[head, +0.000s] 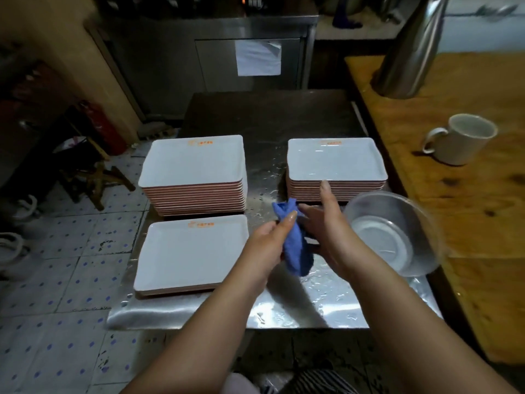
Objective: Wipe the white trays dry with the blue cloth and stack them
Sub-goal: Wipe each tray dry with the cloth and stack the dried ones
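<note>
Three groups of white trays stand on a wet steel table (284, 308): a tall stack (193, 163) at the back left, a lower stack (336, 160) at the back right, and a thin pile (190, 251) at the front left. Between them, above the table, my left hand (267, 240) grips a bunched blue cloth (295, 248). My right hand (326, 228) is against the cloth's other side, its fingers partly hidden behind it, with the thumb stretched up toward the back right stack.
A clear empty bowl (395, 234) sits tilted at the table's right edge, close to my right hand. A wooden counter (468, 223) on the right carries a white mug (460, 139) and a steel jug (409, 49). Tiled floor (71, 265) lies left.
</note>
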